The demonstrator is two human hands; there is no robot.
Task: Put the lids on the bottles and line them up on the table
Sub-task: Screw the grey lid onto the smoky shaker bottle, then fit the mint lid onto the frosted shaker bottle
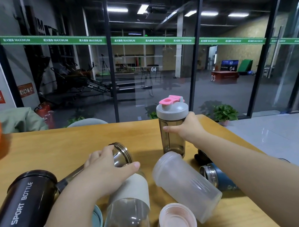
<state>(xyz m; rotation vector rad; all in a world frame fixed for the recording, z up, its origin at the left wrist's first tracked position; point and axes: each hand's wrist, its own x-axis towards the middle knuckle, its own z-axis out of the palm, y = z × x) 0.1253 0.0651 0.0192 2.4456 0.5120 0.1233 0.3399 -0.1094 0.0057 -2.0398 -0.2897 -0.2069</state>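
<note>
Head view: right hand (190, 127) wraps the smoky shaker bottle (172, 133) below its grey lid (172, 110). The grip is closed around the body, thumb across the front. The bottle stands upright on the table (53, 146) at about 1 o'clock, lidded, pink cap (170, 100) flipped open. The right forearm reaches straight out from 5 o'clock, wrist level.

Left hand (106, 167) lies palm down over a steel bottle (120, 154) lying on its side near centre. The fingers curl over its shoulder, but whether this grip has fully closed cannot be told. The left forearm enters from 7 o'clock.

Unlidded items lie nearer: a black sport bottle (22, 210) at 8 o'clock, a glass bottle (128, 212) at 6 o'clock, a frosted cup (185, 185) tipped over, a blue flask (219, 176) at 4 o'clock and a pink lid (176, 223).

Judgement: the shaker should be set down flat at the far edge as first in line and released only once stable. The steel bottle should then be stood upright before capping.
</note>
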